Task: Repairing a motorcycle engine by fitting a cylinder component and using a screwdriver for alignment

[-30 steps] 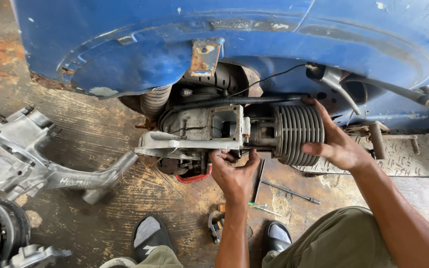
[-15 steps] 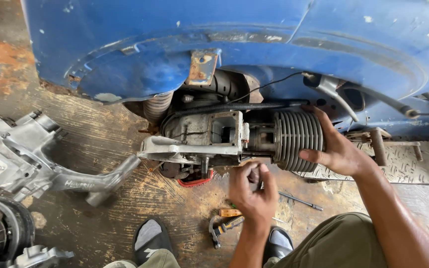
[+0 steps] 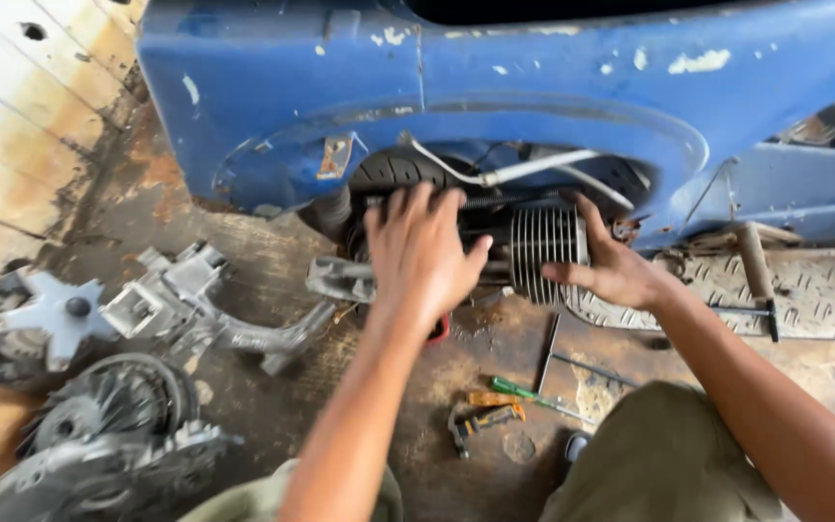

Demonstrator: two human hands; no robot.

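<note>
A small engine hangs under the wheel arch of a blue scooter body [image 3: 495, 106]. Its ribbed metal cylinder [image 3: 545, 253] points right. My right hand [image 3: 616, 271] grips the cylinder's right end, thumb in front and fingers behind. My left hand [image 3: 419, 253] lies flat over the engine case with its fingers spread, covering most of it. A grey metal arm [image 3: 338, 278] of the case sticks out left of that hand. A black tyre [image 3: 388, 172] and a white cable [image 3: 524, 169] show above my hands.
On the dirty floor to the left lie a loose grey casing half [image 3: 195, 304], a star-shaped part [image 3: 55, 314] and a finned fan wheel [image 3: 108, 401]. A green screwdriver [image 3: 524, 391] and pliers [image 3: 480, 420] lie near my knees. A checker-plate footboard [image 3: 804, 290] is at right.
My left hand has come up from below the engine's front and now lies spread over the case. My right hand has stayed on the cylinder. The view has moved closer and to the left.
</note>
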